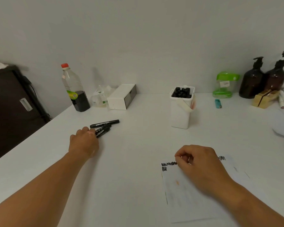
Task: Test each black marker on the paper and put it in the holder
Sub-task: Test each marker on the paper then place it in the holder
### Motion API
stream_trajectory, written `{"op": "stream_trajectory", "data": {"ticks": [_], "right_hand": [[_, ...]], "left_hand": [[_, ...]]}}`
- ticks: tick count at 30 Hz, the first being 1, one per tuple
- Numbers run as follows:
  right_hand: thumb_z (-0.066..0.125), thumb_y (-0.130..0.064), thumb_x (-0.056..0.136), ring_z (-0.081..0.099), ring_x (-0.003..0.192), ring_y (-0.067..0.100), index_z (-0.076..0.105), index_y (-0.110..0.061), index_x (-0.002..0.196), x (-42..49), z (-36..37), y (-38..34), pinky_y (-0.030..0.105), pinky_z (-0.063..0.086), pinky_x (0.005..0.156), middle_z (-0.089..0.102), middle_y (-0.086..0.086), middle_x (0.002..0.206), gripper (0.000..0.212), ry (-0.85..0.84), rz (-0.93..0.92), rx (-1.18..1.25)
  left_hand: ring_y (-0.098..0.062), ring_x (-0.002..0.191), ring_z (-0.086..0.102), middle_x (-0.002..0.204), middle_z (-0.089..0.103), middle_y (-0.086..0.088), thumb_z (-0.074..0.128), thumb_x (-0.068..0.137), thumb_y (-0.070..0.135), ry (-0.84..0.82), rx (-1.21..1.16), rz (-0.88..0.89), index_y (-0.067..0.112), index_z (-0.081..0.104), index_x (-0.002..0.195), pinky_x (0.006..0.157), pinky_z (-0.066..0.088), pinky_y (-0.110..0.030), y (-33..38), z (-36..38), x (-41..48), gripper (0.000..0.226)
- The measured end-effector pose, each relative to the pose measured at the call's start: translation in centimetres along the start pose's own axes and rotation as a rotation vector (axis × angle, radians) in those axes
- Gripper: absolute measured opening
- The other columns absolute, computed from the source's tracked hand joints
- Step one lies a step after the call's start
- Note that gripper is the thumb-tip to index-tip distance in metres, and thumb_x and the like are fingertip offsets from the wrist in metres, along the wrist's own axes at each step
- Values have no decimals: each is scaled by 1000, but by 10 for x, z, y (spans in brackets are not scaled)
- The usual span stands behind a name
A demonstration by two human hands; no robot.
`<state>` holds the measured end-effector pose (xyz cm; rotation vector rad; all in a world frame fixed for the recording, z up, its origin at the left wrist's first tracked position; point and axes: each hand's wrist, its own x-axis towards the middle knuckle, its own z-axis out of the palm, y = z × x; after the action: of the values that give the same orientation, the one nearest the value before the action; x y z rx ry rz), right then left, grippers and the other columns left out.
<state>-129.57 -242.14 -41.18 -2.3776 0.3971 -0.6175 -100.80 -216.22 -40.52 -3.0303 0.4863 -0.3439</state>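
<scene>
Black markers point(105, 122), probably light, stiff and a bit slick, lie mid-left on the worktop point(138, 153), best pinched mid-barrel; left grip point(84, 141) touches their ends, closure unclear, right grip point(198, 164) curls seemingly empty on the paper point(187, 202).

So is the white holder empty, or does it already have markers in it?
Not empty. The holder stands upright on the table, and many black marker ends crowd its open top.

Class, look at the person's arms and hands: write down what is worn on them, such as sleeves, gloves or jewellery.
Nothing shows. The left hand and right hand have no gloves, rings or watch; the left forearm and right forearm are bare, with no sleeve in view.
</scene>
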Motion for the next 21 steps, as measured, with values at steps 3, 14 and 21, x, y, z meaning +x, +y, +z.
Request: {"op": "stream_trajectory", "data": {"ticks": [3,14,21], "right_hand": [[72,-21,82,60,72,4,71,-34,69,1,-2,1,15,46,64,67,-24,75,18,3,16,8],[75,-34,86,59,64,0,68,-39,91,3,-7,-2,15,42,64,69,-27,74,10,-22,163,188],[78,-29,86,54,54,13,73,-29,90,8,-17,-1,20,41,47,71,11,75,7,2,259,741]], "left_hand": [[-25,86,53,95,48,-2,46,91,14,-38,-123,-26,18,63,100,84,46,-39,7,0,-1,20],[-9,81,58,90,64,9,60,96,21,8,-778,518,26,61,109,72,45,-20,117,-45,-87,15],[-6,62,49,70,52,15,54,100,23,-88,-911,811,25,51,111,57,35,-12,175,-61,-114,12]]}}
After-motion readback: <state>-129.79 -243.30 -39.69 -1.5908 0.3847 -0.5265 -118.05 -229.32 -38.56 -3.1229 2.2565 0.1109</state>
